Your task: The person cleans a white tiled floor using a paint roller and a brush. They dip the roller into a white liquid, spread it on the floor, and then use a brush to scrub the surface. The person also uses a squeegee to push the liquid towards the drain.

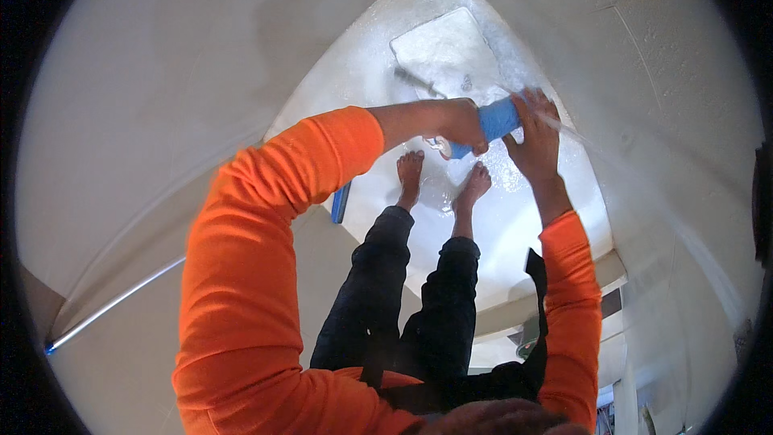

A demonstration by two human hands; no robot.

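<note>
A blue, fuzzy-looking cylinder (499, 118), shaped like a paint roller sleeve, is held between both hands above the wet floor. My left hand (460, 122) wraps round its lower left end, where a small pale piece (439, 145) shows below the fingers. The fingers of my right hand (535, 133) close on its upper right end. From beside the right hand a pale, see-through hose or streak (684, 225) runs down to the right; which of the two I cannot tell.
My bare feet (409, 173) stand on a wet, shiny white floor (531, 217) between pale walls. Ahead lies a white rectangular tray or sheet (447, 44), with a dark handle-like bar (415, 80) beside it. A metal pole (121, 304) is at left; a blue strip (341, 203) sits near my left leg.
</note>
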